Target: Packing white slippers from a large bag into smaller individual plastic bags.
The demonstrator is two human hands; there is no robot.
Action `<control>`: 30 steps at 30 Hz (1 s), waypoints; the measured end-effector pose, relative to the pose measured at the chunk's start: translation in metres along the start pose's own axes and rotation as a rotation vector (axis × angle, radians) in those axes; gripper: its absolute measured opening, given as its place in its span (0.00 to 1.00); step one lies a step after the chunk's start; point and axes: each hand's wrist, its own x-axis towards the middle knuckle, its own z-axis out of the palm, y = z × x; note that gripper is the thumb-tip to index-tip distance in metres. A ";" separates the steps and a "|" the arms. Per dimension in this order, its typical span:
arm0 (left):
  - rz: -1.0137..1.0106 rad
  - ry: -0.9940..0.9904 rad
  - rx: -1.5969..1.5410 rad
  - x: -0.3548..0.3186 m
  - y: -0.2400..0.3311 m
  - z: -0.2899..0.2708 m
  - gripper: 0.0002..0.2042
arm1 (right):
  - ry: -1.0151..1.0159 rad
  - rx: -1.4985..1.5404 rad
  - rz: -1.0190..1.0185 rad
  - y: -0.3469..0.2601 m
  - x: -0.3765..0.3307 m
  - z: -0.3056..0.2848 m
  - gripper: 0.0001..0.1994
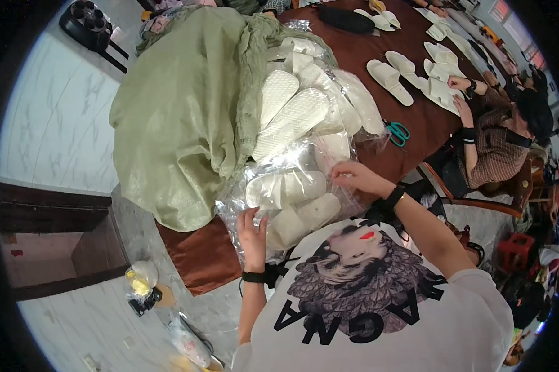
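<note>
My left hand (252, 234) grips the near edge of a clear plastic bag (292, 162) that holds several white slippers (290, 188). My right hand (356, 176) pinches the bag's crinkled plastic at its right side, fingers closed on the film. More white slippers (290, 118) lie sole-up in the open pile just beyond the bag. A large pale green cloth sack (180, 111) is heaped behind and to the left of the slippers.
Teal-handled scissors (397, 131) lie on the dark brown table (428, 118) to the right. Pairs of white slippers (391, 75) are spread further back. Another person (496, 133) sits at the right, hands on slippers. A small bag of yellow items (140, 282) lies on the floor.
</note>
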 end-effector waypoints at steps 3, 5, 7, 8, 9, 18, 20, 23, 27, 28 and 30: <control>0.071 -0.191 -0.125 0.015 0.047 -0.023 0.14 | -0.055 0.886 0.613 -0.054 0.007 -0.021 0.12; 0.137 -0.457 -0.166 0.021 0.070 -0.019 0.14 | -0.145 0.797 0.458 -0.013 0.002 -0.009 0.12; 0.171 -0.479 -0.095 0.010 0.069 -0.004 0.13 | -0.236 0.699 0.292 0.031 0.003 0.016 0.12; 0.203 -0.506 -0.021 0.004 0.064 0.004 0.12 | -0.289 0.393 0.263 0.047 0.003 0.032 0.11; 0.213 -0.493 -0.018 -0.002 0.058 0.011 0.11 | -0.322 0.079 0.239 0.056 0.002 0.036 0.10; 0.093 -0.529 -0.226 -0.007 0.054 0.017 0.04 | -0.221 -0.109 0.557 0.028 0.009 0.057 0.27; 0.099 -0.522 -0.258 -0.003 0.050 0.020 0.04 | -0.184 -0.016 0.513 0.035 0.012 0.054 0.30; 0.068 -0.550 -0.302 0.002 0.041 0.025 0.06 | -0.216 0.239 0.419 0.036 0.023 0.049 0.31; 0.093 -0.574 -0.335 0.010 0.047 0.020 0.05 | -0.083 0.684 0.263 0.042 0.030 0.058 0.25; 0.101 -0.563 -0.318 0.008 0.048 0.018 0.05 | -0.074 0.788 0.259 0.037 0.033 0.057 0.24; 0.030 -0.608 -0.327 -0.002 0.043 0.008 0.07 | -0.128 0.751 0.207 0.035 0.029 0.064 0.23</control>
